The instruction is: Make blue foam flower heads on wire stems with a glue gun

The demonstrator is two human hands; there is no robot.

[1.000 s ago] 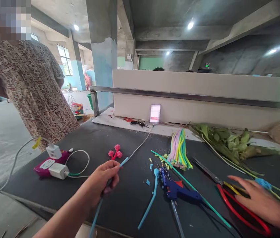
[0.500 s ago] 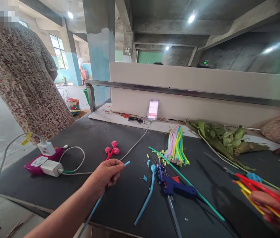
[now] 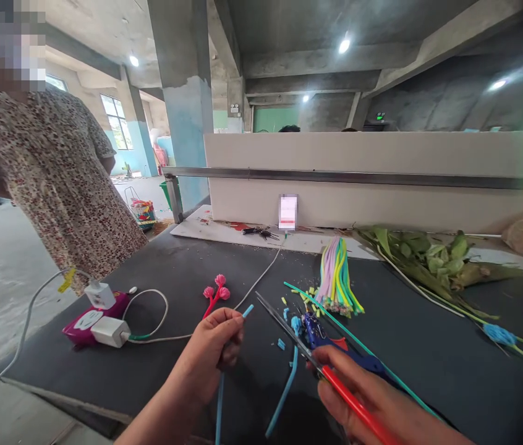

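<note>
My left hand [image 3: 219, 340] pinches a blue stem [image 3: 248, 311]; its short tip sticks out past the fingers and the rest hangs below. Red-handled scissors [image 3: 305, 352] are in my right hand [image 3: 349, 383], their blades pointing up and left toward that tip without touching it. A blue glue gun [image 3: 319, 334] lies partly behind my right hand. Between the hands, another blue stem [image 3: 284, 395] with a curled head rests on the table, with small cut blue pieces [image 3: 280, 343] around it. A pink three-headed flower piece [image 3: 216, 295] lies behind my left hand.
A bundle of coloured stems [image 3: 338, 278] and a long green stem [image 3: 358, 340] lie on the dark table [image 3: 187, 266]. Leaves [image 3: 437, 253] are at the back right, a power strip [image 3: 80, 324] and cables at left. A phone [image 3: 288, 213] stands at the back. A person [image 3: 67, 167] stands at left.
My right hand has brought the scissors from the far right to beside my left hand. My left hand, still pinching the blue stem, appears slightly further right, and the view has shifted.
</note>
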